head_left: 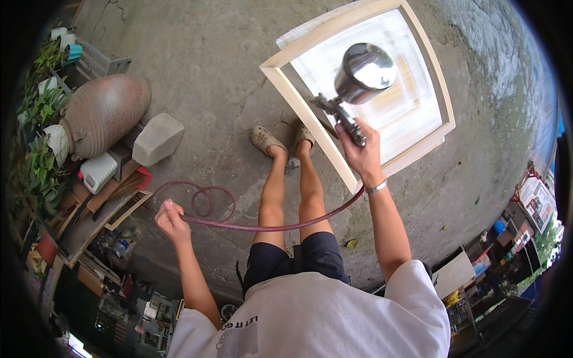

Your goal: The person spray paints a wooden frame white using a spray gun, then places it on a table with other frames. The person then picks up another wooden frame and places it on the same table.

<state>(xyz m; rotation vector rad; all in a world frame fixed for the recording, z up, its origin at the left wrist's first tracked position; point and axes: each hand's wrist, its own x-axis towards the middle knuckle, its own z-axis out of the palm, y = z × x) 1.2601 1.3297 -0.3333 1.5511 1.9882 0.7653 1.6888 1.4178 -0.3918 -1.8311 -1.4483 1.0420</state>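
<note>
My right hand (358,143) grips a metal spray gun (341,113) with a shiny round cup (364,73) on top. The gun is over a pale wooden frame (316,127) and a white, streaked panel (421,125) at the upper right. A purple hose (274,228) runs from below the gun to my left hand (173,218), whose closed fingers hold it, and lies in loops on the ground beyond that hand. My feet, in beige clogs (262,138), stand on concrete beside the frame.
A large clay jar (107,110), a stone block (156,138), potted plants (45,179), a white plastic jug (98,173) and scrap wood (107,197) line the left side. Assorted boards and objects (453,274) stand at the lower right. The concrete ground (197,71) is cracked.
</note>
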